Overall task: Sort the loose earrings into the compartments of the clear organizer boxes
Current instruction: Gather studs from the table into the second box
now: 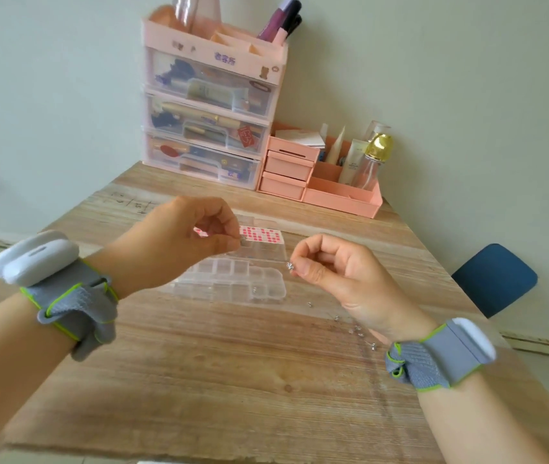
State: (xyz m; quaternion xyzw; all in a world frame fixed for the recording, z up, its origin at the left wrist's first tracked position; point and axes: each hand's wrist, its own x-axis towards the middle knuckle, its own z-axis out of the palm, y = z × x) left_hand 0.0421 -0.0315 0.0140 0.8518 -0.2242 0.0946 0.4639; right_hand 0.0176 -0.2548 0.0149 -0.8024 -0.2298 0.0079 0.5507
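Earrings [355,329] lie loose beside organizer box [232,279]; right hand [340,272] fingers pinch one; left hand [179,242] fingers pinched, contents unclear.

We see soft, even daylight with only faint shadows on the pale wooden table [219,363]. The wide lens bends the table edges and stretches the forearms at the lower corners. The clear plastic compartment box [232,279] looks washed out and slightly blurred.

Two hands [179,242], two organizer boxes [232,279], two drawer units [211,105].
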